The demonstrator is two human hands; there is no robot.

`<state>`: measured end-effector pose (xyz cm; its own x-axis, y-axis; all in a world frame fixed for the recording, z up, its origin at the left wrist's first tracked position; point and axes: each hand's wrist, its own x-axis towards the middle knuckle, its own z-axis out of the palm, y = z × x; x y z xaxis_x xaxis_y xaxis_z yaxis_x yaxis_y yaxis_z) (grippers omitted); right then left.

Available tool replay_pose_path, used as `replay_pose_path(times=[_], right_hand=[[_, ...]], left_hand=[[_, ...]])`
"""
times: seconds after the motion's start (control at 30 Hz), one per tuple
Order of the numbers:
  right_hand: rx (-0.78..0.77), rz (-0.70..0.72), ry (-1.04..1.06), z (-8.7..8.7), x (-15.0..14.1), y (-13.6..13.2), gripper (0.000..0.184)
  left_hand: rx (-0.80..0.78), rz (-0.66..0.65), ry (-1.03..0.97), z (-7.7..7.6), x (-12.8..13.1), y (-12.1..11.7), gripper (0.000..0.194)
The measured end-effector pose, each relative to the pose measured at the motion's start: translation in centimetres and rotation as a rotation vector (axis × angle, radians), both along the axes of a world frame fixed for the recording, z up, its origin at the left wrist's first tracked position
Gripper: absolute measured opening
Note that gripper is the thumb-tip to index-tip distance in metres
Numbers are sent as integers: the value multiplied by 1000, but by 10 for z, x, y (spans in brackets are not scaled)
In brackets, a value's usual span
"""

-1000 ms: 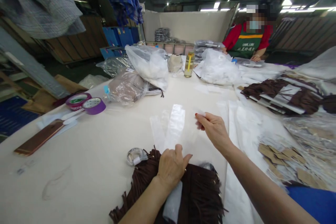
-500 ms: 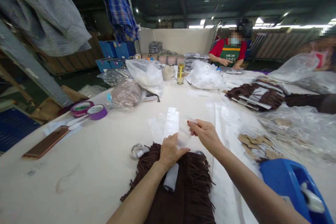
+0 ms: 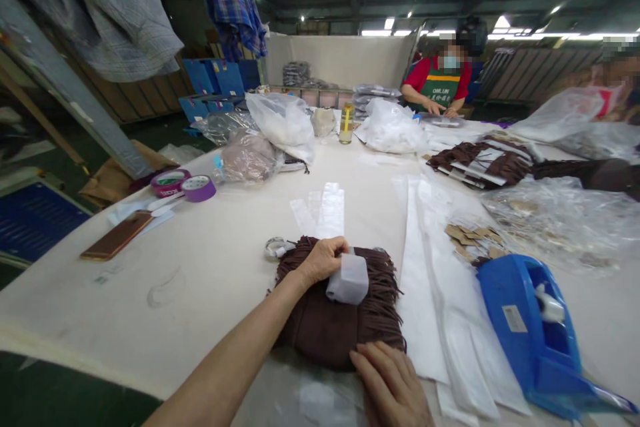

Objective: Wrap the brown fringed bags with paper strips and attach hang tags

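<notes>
A brown fringed bag (image 3: 334,317) lies on the white table (image 3: 210,260) right in front of me. My left hand (image 3: 320,259) rests on its far edge, fingers curled over a small folded clear plastic piece (image 3: 349,278) that lies on the bag. Flat against the bag's near edge lies my right hand (image 3: 393,383), its fingers stretched out and holding nothing. Just beyond the bag are several narrow clear plastic sleeves (image 3: 325,209).
A blue tape dispenser (image 3: 537,330) stands at the near right beside long white plastic strips (image 3: 430,280). Left are a phone (image 3: 117,235) and purple tape rolls (image 3: 185,184). Filled plastic bags (image 3: 280,123), a bottle (image 3: 345,123) and more brown fringed pieces (image 3: 480,163) lie farther off. Another person (image 3: 440,83) works at the far end.
My right hand has let go of the plastic sleeve and dropped to the bag's near edge. My left hand now holds a folded plastic piece on the bag. The camera tilted down.
</notes>
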<state>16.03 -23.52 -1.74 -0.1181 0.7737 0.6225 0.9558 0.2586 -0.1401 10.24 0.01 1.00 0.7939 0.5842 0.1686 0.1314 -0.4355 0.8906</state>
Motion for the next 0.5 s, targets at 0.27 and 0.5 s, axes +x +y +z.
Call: replay_pose_path(times=[0.27,0.5], right_hand=[[-22,-95,221,-1,-2,13,41],[-31,-127,349,0,-2,19,38]], left_hand=[[203,-173,-5,5,-26,-17,9],[496,-278,62,11,-57,-39,18]])
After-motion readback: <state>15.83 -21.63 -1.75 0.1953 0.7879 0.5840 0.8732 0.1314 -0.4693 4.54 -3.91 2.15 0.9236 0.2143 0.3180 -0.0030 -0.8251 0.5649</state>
